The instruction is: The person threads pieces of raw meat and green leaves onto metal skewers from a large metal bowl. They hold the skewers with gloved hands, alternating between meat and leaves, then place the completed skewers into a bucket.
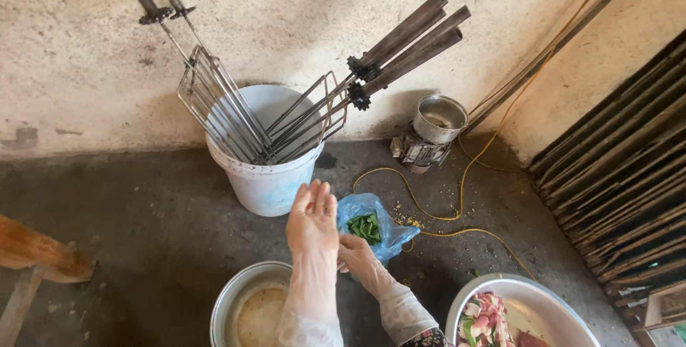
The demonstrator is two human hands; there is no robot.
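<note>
Two steel bowls sit on the grey concrete floor before the white bucket; left hand lifts flat, fingers released, right hand grasps the blue bag of leaves beside the bucket

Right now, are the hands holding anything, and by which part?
The right hand grips the blue plastic bag of green leaves by its lower left edge. The left hand is raised, open, holding nothing.

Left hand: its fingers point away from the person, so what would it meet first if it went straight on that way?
Probably the white bucket holding metal grill racks. The left hand is raised and open, fingers aimed at the bucket's side; depth is uncertain.
</note>
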